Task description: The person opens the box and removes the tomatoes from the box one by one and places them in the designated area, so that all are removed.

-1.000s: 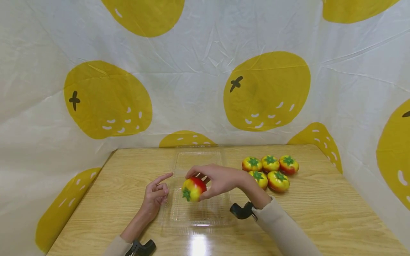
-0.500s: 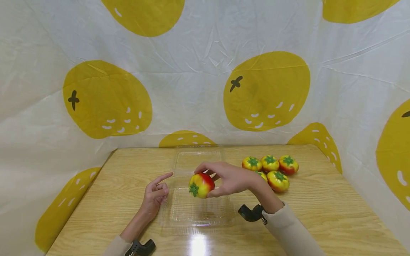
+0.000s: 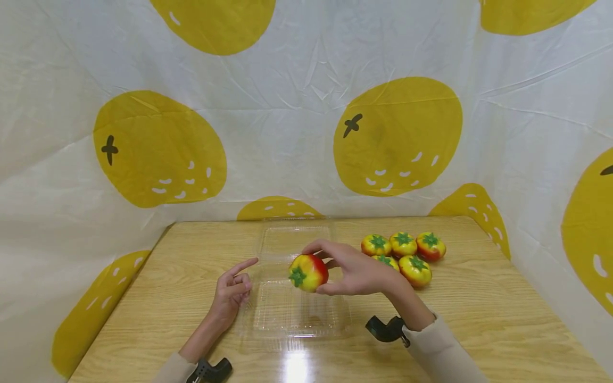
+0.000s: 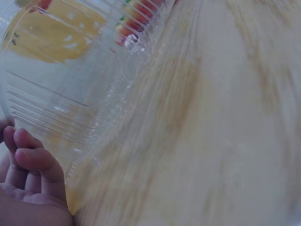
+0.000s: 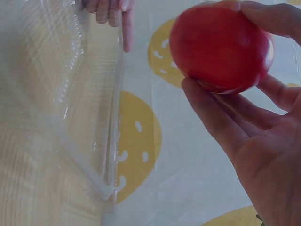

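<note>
My right hand (image 3: 356, 269) holds a yellow and red toy tomato (image 3: 308, 273) between thumb and fingers, above an open, clear plastic clamshell container (image 3: 268, 336). The tomato's green star-shaped top faces left in the head view, while its red underside (image 5: 218, 47) fills the right wrist view. At the container's left edge, my left hand (image 3: 231, 292) has its index finger stretched out and the others curled, pinching the rim. In the left wrist view its fingertips (image 4: 33, 157) meet beside that clear rim (image 4: 7, 106).
Several more toy tomatoes (image 3: 415, 271) sit grouped on the wooden table (image 3: 479, 319), right of the container. The container's lid (image 3: 297, 236) lies folded back toward the rear. A white curtain (image 3: 287, 133) printed with yellow fruit closes off the back and sides.
My right hand has drawn back to the right and slightly upward, carrying the tomato with it. My left hand and the container have stayed in place.
</note>
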Demonstrator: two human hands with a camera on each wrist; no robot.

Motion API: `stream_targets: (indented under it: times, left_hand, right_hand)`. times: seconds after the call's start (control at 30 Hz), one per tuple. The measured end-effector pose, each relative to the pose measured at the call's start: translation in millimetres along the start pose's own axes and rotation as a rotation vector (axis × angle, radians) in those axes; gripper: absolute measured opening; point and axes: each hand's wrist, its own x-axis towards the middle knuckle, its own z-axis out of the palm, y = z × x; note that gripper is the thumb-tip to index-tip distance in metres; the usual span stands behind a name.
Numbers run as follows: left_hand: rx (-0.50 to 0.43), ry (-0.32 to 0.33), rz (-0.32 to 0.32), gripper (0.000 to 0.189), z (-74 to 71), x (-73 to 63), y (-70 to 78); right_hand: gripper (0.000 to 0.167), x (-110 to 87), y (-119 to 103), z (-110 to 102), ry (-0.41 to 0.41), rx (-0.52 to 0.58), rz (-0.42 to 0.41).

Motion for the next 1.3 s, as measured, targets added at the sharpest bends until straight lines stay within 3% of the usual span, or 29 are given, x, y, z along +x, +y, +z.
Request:
stream_targets:
  times: [0.27, 0.57, 0.87, 1.3]
  left_hand:
    - [0.014, 0.021, -0.013, 0.060, 1.2, 0.1, 0.4]
    - [0.002, 0.003, 0.013, 0.059, 0.6, 0.5, -0.1]
    - [0.002, 0.022, -0.021, 0.061, 1.2, -0.2, 0.9]
    - [0.008, 0.018, -0.019, 0.060, 0.8, 0.0, 0.9]
  right_hand:
    - [0.065, -12.2, 6.8, -0.2, 0.073, 0.062, 0.016]
    - [0.065, -27.3, 14.3, -6.2, 0.094, 0.063, 0.037]
    - [0.064, -40.6, 19.0, -13.6, 0.125, 0.086, 0.047]
    - [0.064, -57.3, 31.1, -29.6, 0.158, 0.063, 0.048]
